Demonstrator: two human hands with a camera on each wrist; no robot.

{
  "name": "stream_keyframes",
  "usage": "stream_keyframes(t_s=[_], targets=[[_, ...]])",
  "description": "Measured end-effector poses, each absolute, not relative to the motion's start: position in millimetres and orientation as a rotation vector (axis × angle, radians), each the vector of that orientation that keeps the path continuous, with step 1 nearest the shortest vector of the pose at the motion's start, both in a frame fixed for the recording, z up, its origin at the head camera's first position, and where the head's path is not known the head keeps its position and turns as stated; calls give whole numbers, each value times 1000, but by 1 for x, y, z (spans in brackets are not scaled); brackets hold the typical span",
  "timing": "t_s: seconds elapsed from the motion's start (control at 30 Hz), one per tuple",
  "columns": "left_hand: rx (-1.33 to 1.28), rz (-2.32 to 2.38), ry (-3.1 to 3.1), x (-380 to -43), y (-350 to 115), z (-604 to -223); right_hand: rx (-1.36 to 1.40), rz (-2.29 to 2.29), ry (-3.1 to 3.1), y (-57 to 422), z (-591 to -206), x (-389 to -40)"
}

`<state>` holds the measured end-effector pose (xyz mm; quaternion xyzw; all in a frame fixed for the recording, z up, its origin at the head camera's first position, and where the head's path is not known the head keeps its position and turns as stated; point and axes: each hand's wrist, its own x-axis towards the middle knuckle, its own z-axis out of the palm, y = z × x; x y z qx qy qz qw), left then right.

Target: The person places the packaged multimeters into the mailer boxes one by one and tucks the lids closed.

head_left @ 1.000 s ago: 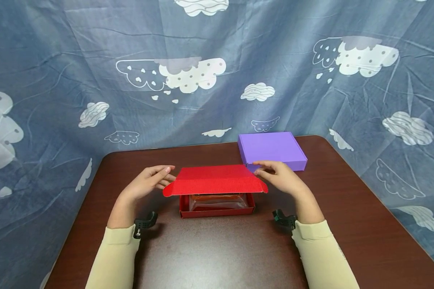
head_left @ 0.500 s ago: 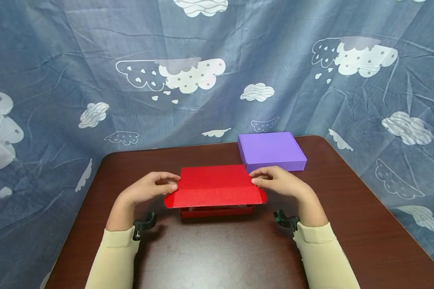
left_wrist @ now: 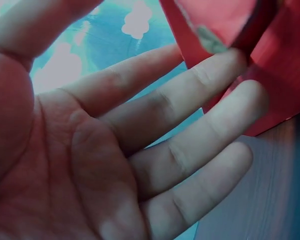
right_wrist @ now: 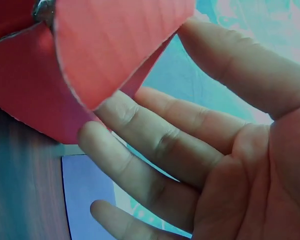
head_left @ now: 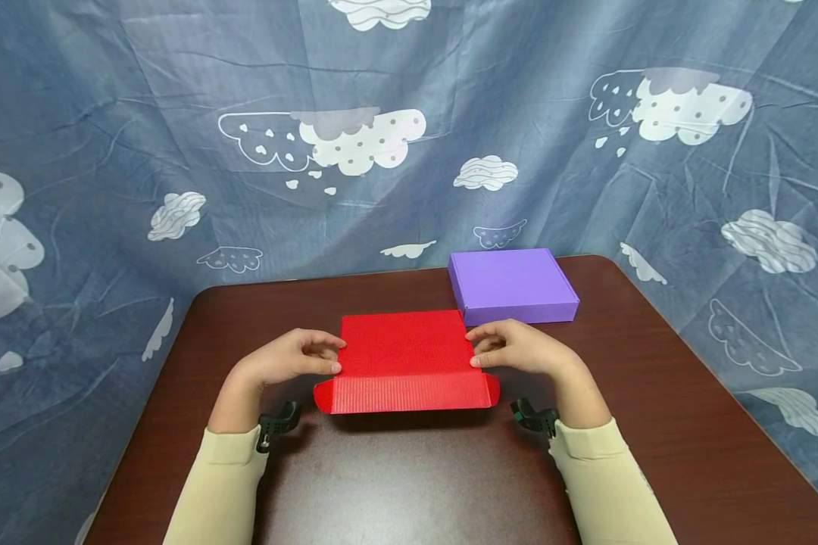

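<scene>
In the head view, a red cardboard box lies mid-table, its lid lowered over the base. The lid's front flap slopes out toward me, with a small side tab at each end. My left hand touches the lid's left edge with thumb and fingertips. At the right edge, my right hand does the same. Both wrist views show fairly straight fingers: the left fingertips meet the red cardboard, and the right thumb and fingers lie along a red side panel. The box's inside is hidden.
A closed purple box stands behind and to the right, close to the red box's back corner. The brown table ends at a blue cloud-print curtain at the back and sides.
The lid has come down over the base, covering the clear-wrapped thing inside. Both hands have moved in from beside the lid to touch its edges and have lowered slightly with it.
</scene>
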<state>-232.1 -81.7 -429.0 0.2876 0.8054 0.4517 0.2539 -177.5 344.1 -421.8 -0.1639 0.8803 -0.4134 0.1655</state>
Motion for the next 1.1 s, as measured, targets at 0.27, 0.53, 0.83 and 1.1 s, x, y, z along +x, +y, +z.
stream_keyframes(t_s=[0.27, 0.53, 0.83, 1.1], targets=[[743, 1196, 2276, -228, -82, -424, -430, -1088, 2571, 346, -411, -169], [649, 967, 2338, -213, -85, -409, -334, -1068, 2437, 347, -406, -162], [670, 1011, 2263, -205, -81, -408, -342, -1089, 2365, 337, -408, -160], [668, 951, 2314, -204, -77, -407, -352, -1113, 2363, 336, -408, -162]])
